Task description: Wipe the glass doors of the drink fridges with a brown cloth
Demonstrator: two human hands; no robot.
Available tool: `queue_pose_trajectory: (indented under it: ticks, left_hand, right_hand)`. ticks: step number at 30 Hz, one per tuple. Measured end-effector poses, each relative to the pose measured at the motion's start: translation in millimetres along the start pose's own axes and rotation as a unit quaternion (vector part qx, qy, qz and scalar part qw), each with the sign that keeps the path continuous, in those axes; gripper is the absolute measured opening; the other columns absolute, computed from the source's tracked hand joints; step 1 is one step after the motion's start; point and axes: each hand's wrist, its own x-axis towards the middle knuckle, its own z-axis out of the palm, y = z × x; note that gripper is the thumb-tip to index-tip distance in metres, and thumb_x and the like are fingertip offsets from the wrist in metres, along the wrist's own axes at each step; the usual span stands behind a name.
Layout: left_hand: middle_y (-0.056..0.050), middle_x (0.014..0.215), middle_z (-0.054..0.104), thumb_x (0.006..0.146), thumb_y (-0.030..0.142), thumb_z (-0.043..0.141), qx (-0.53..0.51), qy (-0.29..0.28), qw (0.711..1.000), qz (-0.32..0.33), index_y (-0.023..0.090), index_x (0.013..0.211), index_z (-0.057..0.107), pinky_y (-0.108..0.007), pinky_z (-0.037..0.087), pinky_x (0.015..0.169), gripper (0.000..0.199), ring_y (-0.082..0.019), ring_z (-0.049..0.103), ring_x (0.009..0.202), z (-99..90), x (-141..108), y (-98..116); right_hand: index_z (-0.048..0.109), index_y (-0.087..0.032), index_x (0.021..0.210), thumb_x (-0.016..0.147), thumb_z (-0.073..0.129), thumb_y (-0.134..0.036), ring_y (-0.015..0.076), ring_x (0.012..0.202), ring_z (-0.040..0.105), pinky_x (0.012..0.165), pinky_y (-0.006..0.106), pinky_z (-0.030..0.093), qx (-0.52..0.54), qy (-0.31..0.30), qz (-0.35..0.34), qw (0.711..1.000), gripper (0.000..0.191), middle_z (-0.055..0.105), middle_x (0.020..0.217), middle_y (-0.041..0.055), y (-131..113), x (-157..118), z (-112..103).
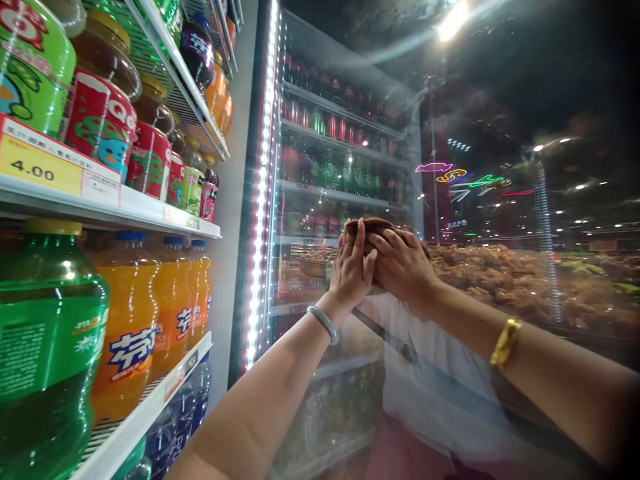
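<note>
Both hands press side by side on a folded brown cloth, held against the glass of an upright cooler door. My left hand lies with its fingers pointing up over the cloth's left part. Just beside it, my right hand has its fingers bent across the cloth, overlapping the left thumb side. Much of the cloth is hidden under the hands. A pale bangle circles the left wrist, and a gold band the right forearm. Hazy streaks cover the glass around them.
Open shelves at left carry several drink bottles, among them orange soda and a large green bottle. A bright light strip runs along the door's frame side. The glass reflects a person in a white top and shop lights.
</note>
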Motion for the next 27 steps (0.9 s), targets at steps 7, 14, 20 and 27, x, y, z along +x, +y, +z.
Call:
queue_pose_trajectory:
  ticks: [7, 14, 20, 27]
  left_hand:
    - [-0.004, 0.174, 0.024, 0.111, 0.043, 0.022, 0.046, -0.051, 0.998, -0.008, 0.028, 0.169, 0.008, -0.049, 0.021, 0.134, 0.062, -0.02, 0.017, 0.162, -14.0, 20.8, -35.6]
    - [-0.007, 0.174, 0.024, 0.109, 0.03, 0.017, 0.03, 0.027, 0.999, -0.02, 0.021, 0.169, -0.001, -0.047, 0.018, 0.135, 0.064, -0.019, 0.018, 0.162, -19.9, -12.4, -69.6]
    - [-0.006, 0.176, 0.016, 0.108, 0.028, 0.019, 0.05, 0.031, 0.998, -0.029, 0.023, 0.168, -0.01, -0.046, 0.018, 0.135, 0.066, -0.018, 0.011, 0.162, -22.8, -30.1, -89.2]
    - [-0.004, 0.173, 0.029, 0.107, 0.025, 0.025, 0.059, 0.015, 0.994, -0.095, 0.025, 0.169, 0.009, -0.048, 0.026, 0.134, 0.064, -0.019, 0.021, 0.161, -26.9, -44.8, -111.4]
  right_hand:
    - [0.06, -0.017, 0.145, 0.103, 0.036, -0.025, 0.0321, 0.133, 0.048, 0.116, 0.052, 0.029, -0.016, 0.017, 0.078, 0.997, 0.048, 0.061, 0.148, 0.0107, 19.2, 68.0, 14.0]
    - [0.061, -0.018, 0.143, 0.101, 0.044, -0.026, 0.0321, 0.136, 0.046, 0.116, 0.052, 0.03, 0.011, -0.042, -0.042, 0.998, 0.046, 0.061, 0.148, 0.0104, -26.1, 39.8, 24.0]
    - [0.064, -0.016, 0.138, 0.104, 0.03, -0.025, 0.0346, 0.132, 0.049, 0.116, 0.056, 0.032, -0.003, -0.017, 0.035, 0.999, 0.048, 0.061, 0.146, 0.0135, 8.3, 72.8, 26.4]
    - [0.064, -0.016, 0.139, 0.103, 0.032, -0.024, 0.033, 0.136, 0.046, 0.119, 0.054, 0.03, 0.026, -0.037, 0.007, 0.999, 0.049, 0.061, 0.147, 0.0107, -67.0, 80.4, 53.0]
